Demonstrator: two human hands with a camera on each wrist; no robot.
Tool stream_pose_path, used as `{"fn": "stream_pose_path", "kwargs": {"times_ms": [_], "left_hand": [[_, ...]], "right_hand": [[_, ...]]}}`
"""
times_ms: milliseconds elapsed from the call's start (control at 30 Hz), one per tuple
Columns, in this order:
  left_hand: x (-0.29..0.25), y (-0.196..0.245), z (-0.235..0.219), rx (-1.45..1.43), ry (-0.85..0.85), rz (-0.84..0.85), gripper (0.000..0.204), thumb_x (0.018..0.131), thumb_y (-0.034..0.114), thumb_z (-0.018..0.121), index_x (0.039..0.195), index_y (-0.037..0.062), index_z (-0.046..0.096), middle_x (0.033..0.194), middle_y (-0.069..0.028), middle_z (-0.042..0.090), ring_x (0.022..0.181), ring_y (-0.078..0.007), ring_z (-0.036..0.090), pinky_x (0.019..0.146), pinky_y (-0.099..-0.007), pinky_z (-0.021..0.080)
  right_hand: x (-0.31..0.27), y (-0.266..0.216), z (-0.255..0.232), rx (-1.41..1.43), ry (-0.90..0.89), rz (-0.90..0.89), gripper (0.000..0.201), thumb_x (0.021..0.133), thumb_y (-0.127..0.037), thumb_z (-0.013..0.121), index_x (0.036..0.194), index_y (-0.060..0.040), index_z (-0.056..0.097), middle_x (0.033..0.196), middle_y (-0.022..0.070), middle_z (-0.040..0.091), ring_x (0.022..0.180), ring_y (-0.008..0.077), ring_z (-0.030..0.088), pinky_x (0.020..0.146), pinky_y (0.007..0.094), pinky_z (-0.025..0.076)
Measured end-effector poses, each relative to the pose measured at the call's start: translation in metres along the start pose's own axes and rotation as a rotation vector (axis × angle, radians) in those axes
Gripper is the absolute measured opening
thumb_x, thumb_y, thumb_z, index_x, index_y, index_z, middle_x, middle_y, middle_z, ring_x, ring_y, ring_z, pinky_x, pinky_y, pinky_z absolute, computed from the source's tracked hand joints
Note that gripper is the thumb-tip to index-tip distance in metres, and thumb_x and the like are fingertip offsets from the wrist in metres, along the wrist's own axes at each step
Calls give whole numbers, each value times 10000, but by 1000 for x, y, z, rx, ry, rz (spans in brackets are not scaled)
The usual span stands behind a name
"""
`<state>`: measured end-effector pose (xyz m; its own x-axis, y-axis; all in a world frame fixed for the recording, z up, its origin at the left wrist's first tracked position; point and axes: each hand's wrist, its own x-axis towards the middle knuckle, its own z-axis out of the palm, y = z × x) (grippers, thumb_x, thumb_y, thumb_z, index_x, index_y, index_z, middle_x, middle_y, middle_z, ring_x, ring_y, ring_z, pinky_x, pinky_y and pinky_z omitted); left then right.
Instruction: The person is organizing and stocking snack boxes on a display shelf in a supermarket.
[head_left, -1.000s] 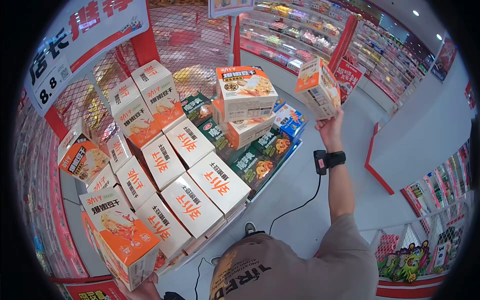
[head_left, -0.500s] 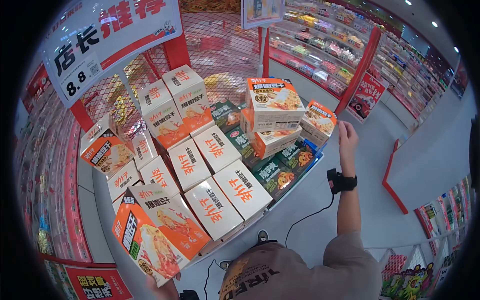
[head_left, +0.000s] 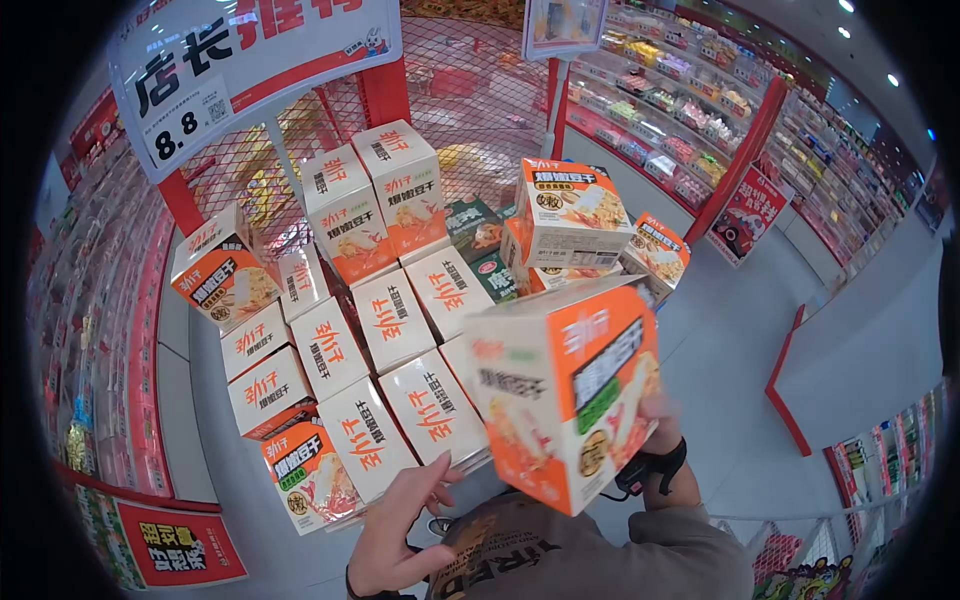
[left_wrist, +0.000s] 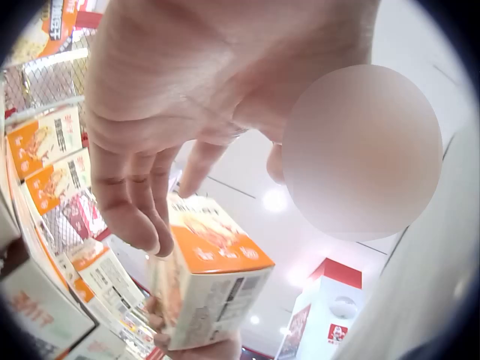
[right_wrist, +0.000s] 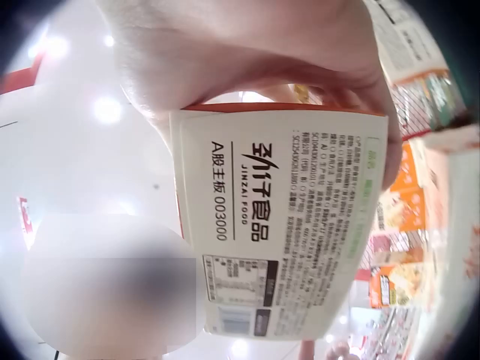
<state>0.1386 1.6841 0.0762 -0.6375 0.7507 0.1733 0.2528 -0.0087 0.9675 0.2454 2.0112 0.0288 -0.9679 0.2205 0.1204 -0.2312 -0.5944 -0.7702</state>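
Nearest: right hand (head_left: pixel 657 425), gripping an orange-and-white box (head_left: pixel 560 400), its fingers curling round one side. The box is tilting in front of the body, its printed face turning toward the right.

Left of it: left hand (head_left: pixel 395 530), open and holding nothing, thumb spreading away from the fingers, lying apart from the box.

Handling, as judged: stiff card, probably fairly light for its bulk; smooth printed faces, possibly slipping under a loose pinch; walls and corners likely denting under a hard squeeze. Best hold: flat palms on two opposite walls, or one palm supporting the underside.

Left of the left hand: a lower box (head_left: pixel 310 480), its orange face showing outward.

Just beyond the left hand: white-topped boxes (head_left: pixel 435 410), packing closely side by side, leaving narrow seams and exposed top edges on which a low corner could be catching.

Right of the right hand: floor (head_left: pixel 730 340), offering the wider open room.

Farther, beyond the right hand: a raised box (head_left: pixel 570 205) sitting on another at an angle, with a smaller-looking box (head_left: pixel 657 255) standing just beside; loose-looking edges, worth a wide berth.

Farther, beyond the left hand: two upright boxes (head_left: pixel 345 215) (head_left: pixel 400 190) rising above the rows; green boxes (head_left: pixel 475 228) lying to their right.

Farthest: red wire mesh (head_left: pixel 455 80), closing off the back.
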Motion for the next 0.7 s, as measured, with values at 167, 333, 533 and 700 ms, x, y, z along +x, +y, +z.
{"fn": "stream_pose_path", "kwargs": {"times_ms": [167, 333, 533, 700], "left_hand": [[-12, -11, -25, 638, 518, 10, 591, 699, 174, 717, 1237, -7, 552, 1223, -184, 517, 1095, -313, 536, 890, -402, 446], [-26, -38, -36, 836, 618, -44, 553, 745, 98, 693, 1266, 5, 531, 1326, -199, 450, 1187, -351, 483, 984, -445, 394], [-27, -43, -38, 755, 450, -170, 542, 846, 134, 648, 1344, 12, 473, 1317, -213, 479, 1177, -357, 492, 995, -419, 395], [-29, -40, -40, 685, 390, -193, 561, 864, 102, 623, 1384, 8, 433, 1303, -219, 495, 1151, -364, 496, 1002, -393, 394]], "right_hand": [[35, -66, -25, 182, 271, -726, 583, 933, -346, 505, 1419, -57, 364, 1375, 109, 501, 1230, 244, 519, 1014, 437, 415], [94, -126, -100, -268, 666, -715, 535, 954, -415, 520, 1379, -105, 425, 1330, 65, 544, 1172, 202, 552, 951, 392, 451], [137, -122, -199, -1360, 922, -136, 718, 839, -618, 583, 1270, -44, 551, 1100, 122, 642, 1022, 230, 628, 748, 406, 516], [134, -140, -214, -1349, 966, 330, 850, 780, -800, 451, 1078, -28, 648, 952, 118, 652, 735, 208, 620, 630, 275, 461]]}}
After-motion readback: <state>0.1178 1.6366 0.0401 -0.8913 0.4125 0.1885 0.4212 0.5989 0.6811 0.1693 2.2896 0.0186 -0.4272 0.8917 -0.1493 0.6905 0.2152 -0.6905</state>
